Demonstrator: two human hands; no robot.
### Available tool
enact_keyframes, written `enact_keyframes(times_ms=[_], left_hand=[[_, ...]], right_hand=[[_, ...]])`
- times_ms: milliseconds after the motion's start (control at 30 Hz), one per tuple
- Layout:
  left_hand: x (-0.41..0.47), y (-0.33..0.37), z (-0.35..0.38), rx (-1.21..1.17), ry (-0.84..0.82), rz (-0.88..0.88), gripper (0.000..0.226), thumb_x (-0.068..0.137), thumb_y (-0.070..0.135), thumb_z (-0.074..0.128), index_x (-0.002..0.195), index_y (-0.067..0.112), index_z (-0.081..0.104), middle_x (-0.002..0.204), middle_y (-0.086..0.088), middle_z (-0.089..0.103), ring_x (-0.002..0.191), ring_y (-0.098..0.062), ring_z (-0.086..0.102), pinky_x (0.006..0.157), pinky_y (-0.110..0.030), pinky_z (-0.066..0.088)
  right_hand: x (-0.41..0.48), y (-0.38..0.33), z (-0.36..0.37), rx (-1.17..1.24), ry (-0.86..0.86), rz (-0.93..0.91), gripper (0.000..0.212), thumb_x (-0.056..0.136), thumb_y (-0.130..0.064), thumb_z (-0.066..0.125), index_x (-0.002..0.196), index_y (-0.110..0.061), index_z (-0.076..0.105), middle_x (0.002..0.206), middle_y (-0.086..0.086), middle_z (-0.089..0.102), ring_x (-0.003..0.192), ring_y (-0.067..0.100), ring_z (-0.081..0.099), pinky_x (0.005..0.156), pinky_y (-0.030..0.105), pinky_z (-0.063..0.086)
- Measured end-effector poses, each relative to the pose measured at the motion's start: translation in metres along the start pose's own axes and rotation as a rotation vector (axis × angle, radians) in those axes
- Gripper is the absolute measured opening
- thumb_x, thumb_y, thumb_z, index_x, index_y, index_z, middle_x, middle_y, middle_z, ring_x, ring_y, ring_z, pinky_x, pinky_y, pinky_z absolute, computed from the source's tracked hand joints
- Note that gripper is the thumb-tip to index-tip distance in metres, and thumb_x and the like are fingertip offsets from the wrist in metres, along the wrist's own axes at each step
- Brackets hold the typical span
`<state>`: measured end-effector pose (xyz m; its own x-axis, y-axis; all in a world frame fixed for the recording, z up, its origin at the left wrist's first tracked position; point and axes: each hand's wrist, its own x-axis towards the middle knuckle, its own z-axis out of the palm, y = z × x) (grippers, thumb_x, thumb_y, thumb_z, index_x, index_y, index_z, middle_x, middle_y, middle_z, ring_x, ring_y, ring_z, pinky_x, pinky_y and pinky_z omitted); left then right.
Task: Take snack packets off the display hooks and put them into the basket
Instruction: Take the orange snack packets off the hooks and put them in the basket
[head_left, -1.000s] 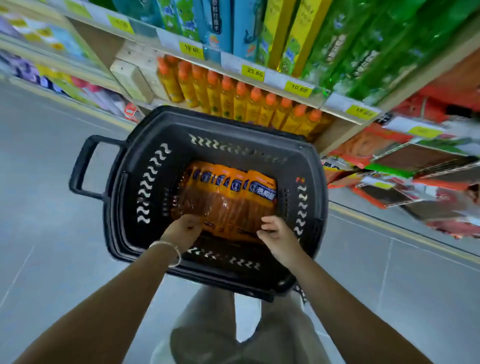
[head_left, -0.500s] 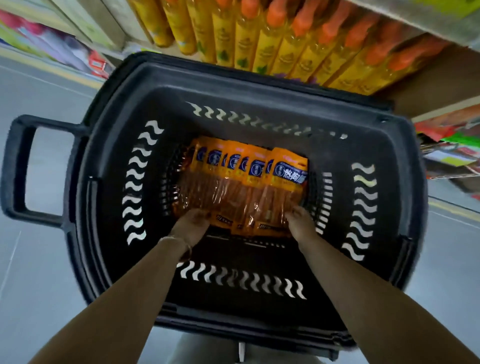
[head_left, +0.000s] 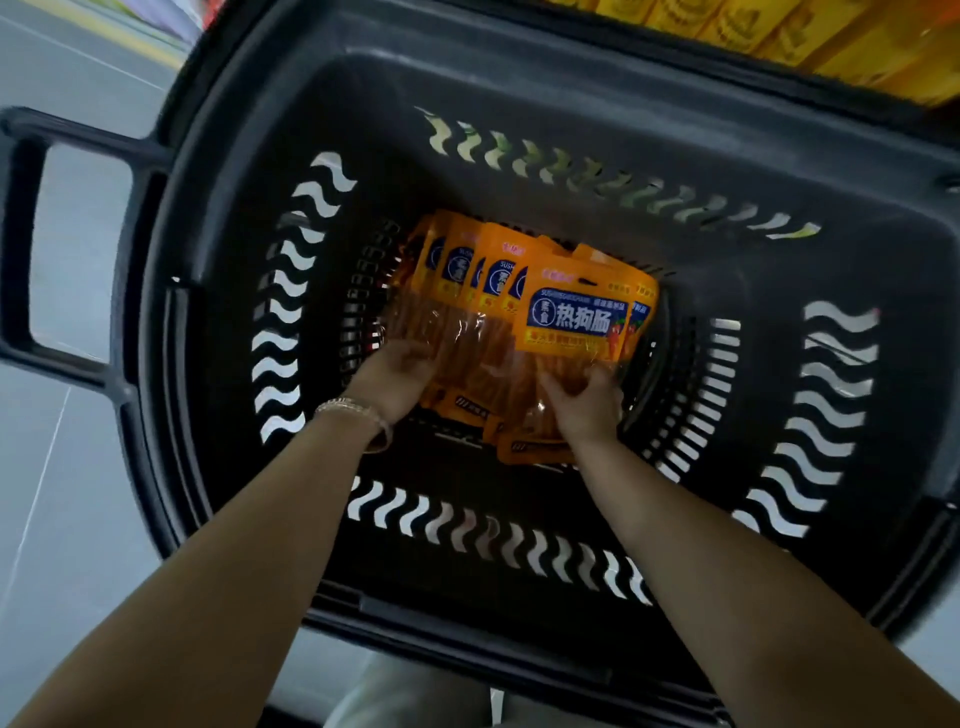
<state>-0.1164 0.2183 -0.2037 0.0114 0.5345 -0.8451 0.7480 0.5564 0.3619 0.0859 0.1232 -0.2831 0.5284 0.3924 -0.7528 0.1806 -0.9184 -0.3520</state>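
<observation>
Placing step in hand, judged near its end: fanned stack of orange snack packets (head_left: 524, 332) lying on the floor of the black basket (head_left: 519, 88), toward its far side, blue labels uppermost. Left hand (head_left: 395, 382) laid on the near left edge of the stack, fingers curled onto the clear film, bracelet (head_left: 353, 410) at the wrist; contact plain, but whether pinching or only pressing cannot be told. Right hand (head_left: 584, 400) closed on the near right corner, fingertips (head_left: 566, 376) tucked over the lower edge of the front packet. Both forearms reaching down past the near rim. Packets overlapping like cards, leaning leftward, lower seams showing beneath the hands. Count: about six or seven packet headers distinguishable, further ones possibly hidden underneath; exact total not determinable. One basket, with one loop handle (head_left: 72, 249) at the left. Two hands, both engaged. No display hooks in view; only blurred yellow stock (head_left: 779, 31) along the top edge, beyond the basket. Next move, as a judgement: release of both hands, clean withdrawal upward without dragging the slippery film along, then a return to the hooks for further packets. Risk noted: the fan sliding apart on release, though without consequence inside the basket walls.
</observation>
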Motion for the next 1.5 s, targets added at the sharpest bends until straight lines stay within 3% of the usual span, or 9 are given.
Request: enact_keyframes(times_ms=[200,367,533,733,833,1067,1167,1300,1500], left_hand=[[0.002,-0.008,0.001,0.070,-0.021,0.014,0.035,0.093,0.033,0.052,0.127,0.024,0.055,0.123,0.001,0.058,0.099,-0.010,0.050,0.083,-0.025,0.036],[0.002,-0.007,0.003,0.068,-0.045,0.011,0.035,0.093,0.035,0.051,0.126,0.026,0.053,0.124,0.001,0.057,0.098,-0.011,0.051,0.082,-0.026,0.037],[-0.003,-0.006,0.010,0.023,-0.129,-0.001,0.046,0.092,0.040,0.054,0.134,0.022,0.047,0.132,-0.001,0.053,0.109,-0.013,0.050,0.088,-0.025,0.034],[-0.006,-0.001,0.013,-0.151,-0.108,-0.010,0.045,0.077,0.057,0.066,0.115,0.039,0.049,0.095,0.023,0.055,0.079,0.004,0.053,0.068,-0.013,0.038],[0.001,-0.004,0.006,-0.225,-0.143,-0.007,0.041,0.067,0.063,0.067,0.096,0.034,0.065,0.104,-0.004,0.068,0.082,-0.013,0.062,0.077,-0.032,0.048],[0.010,-0.013,0.003,-0.374,-0.055,-0.065,0.015,0.079,0.042,0.067,0.089,0.030,0.068,0.077,0.009,0.072,0.080,-0.014,0.070,0.063,-0.023,0.050],[0.012,-0.014,0.004,-0.488,-0.041,-0.115,0.006,0.084,0.031,0.067,0.088,0.027,0.065,0.064,0.012,0.071,0.058,-0.004,0.068,0.044,-0.013,0.047],[0.012,-0.016,0.004,-0.507,-0.041,-0.124,0.009,0.084,0.024,0.067,0.076,0.022,0.068,0.058,0.008,0.069,0.051,-0.007,0.065,0.042,-0.013,0.045],[0.008,-0.023,0.005,-0.511,0.007,-0.159,0.010,0.083,0.032,0.068,0.076,0.026,0.066,0.058,0.013,0.068,0.051,-0.004,0.065,0.043,-0.012,0.046]], right_hand=[[0.013,0.012,-0.011,0.196,-0.063,0.160,0.117,0.053,-0.051,0.087,0.143,-0.024,0.018,0.141,0.010,0.041,0.128,0.032,0.042,0.104,0.040,0.035],[0.011,0.015,-0.019,0.117,-0.146,0.068,0.094,0.052,-0.054,0.086,0.130,-0.024,0.044,0.130,0.001,0.056,0.122,0.024,0.050,0.104,0.043,0.040],[-0.012,0.002,-0.022,0.280,-0.078,-0.117,0.026,0.075,-0.029,0.079,0.085,-0.027,0.054,0.089,-0.010,0.063,0.094,0.017,0.064,0.073,0.024,0.047],[-0.032,-0.027,-0.030,0.373,-0.497,-0.200,0.040,0.069,-0.029,0.082,0.103,-0.028,0.061,0.096,-0.012,0.071,0.086,-0.003,0.066,0.066,0.010,0.050],[-0.034,-0.036,-0.030,0.336,-0.579,-0.160,0.053,0.058,-0.055,0.078,0.103,-0.034,0.058,0.104,-0.011,0.069,0.093,0.005,0.065,0.077,0.023,0.052],[0.019,0.000,-0.037,0.290,-0.085,0.006,0.050,0.090,-0.046,0.056,0.133,-0.023,0.048,0.130,0.002,0.054,0.111,0.018,0.056,0.083,0.034,0.047],[0.039,0.016,-0.033,0.015,-0.078,0.078,0.063,0.091,-0.056,0.047,0.146,-0.032,0.030,0.153,0.010,0.026,0.138,0.033,0.029,0.111,0.052,0.029],[0.031,0.015,-0.010,-0.245,-0.126,-0.051,0.077,0.089,-0.063,0.043,0.151,-0.024,0.017,0.160,0.004,-0.004,0.146,0.029,0.003,0.116,0.043,0.012],[0.021,0.011,-0.007,-0.154,-0.108,-0.287,0.045,0.082,-0.052,0.063,0.104,-0.014,0.059,0.136,0.006,0.037,0.129,0.024,0.036,0.097,0.031,0.032]])
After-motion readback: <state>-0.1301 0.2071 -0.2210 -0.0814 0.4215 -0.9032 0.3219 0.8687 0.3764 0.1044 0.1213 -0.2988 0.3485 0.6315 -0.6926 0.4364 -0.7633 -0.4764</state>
